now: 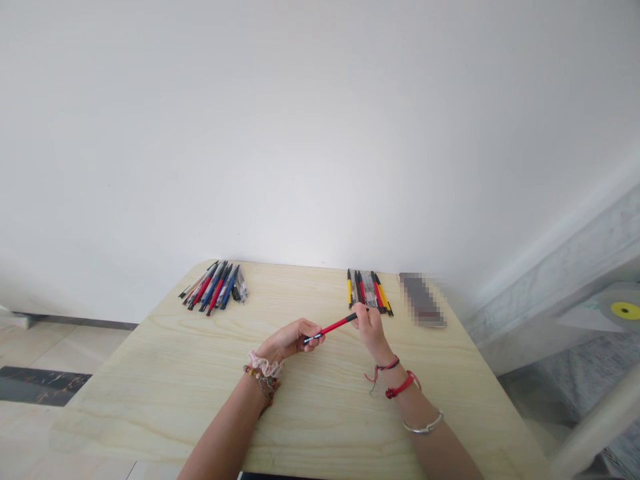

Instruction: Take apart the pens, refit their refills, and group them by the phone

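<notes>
A red pen (pixel 334 327) with a black end is held level above the middle of the light wooden table (pixel 165 380). My left hand (pixel 293 338) pinches its lower, left end. My right hand (pixel 369 325) grips its black upper end with closed fingers. A fanned pile of red, blue and black pens (pixel 215 287) lies at the table's far left. Another row of yellow, red and black pens (pixel 369 290) lies at the far right, just beyond my right hand.
A dark flat rectangular object (pixel 423 300) lies at the table's far right corner. A white wall rises behind the table. Tiled floor shows at the left, and a grey ledge with a yellow disc (pixel 625 310) at the right.
</notes>
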`<state>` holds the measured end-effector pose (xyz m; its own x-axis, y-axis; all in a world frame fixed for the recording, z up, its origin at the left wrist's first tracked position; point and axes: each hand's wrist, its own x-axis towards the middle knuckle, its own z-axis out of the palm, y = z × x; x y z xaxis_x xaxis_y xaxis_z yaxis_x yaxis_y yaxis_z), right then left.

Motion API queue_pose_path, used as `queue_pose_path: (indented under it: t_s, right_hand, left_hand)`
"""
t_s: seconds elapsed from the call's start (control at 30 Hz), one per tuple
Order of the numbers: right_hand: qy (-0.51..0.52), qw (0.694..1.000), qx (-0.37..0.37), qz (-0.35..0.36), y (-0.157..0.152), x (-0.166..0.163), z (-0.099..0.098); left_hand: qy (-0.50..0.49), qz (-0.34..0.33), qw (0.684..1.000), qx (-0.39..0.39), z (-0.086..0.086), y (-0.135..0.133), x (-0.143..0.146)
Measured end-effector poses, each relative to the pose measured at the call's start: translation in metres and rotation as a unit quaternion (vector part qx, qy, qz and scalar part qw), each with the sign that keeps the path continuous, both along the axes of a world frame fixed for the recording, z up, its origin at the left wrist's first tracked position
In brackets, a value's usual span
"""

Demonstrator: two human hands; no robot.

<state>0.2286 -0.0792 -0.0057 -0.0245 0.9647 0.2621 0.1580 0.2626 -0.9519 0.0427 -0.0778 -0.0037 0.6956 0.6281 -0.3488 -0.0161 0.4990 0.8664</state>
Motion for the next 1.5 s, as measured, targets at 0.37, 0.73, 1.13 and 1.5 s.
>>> queue_pose_path:
  t_s: [0.37, 0.73, 1.13, 1.5]
  right_hand:
    - [0.059, 0.991, -0.076, 0.093, 0.011, 0.008, -0.007]
    - [0.001, 0.992, -0.105, 0.063, 0.017, 0.014, -0.019]
    - [0.001, 0.992, -0.111, 0.059, 0.018, 0.013, -0.021]
    - [0.027, 0.994, -0.093, 0.049, 0.018, 0.013, -0.017]
  left_hand:
    - [0.049, 0.089, 0.993, 0.062, -0.006, 0.011, -0.013]
    - [0.096, 0.109, 0.983, 0.116, -0.004, 0.011, -0.017]
    - [0.102, 0.132, 0.981, 0.102, -0.006, 0.014, -0.024]
    - [0.122, 0.122, 0.977, 0.123, -0.005, 0.014, -0.023]
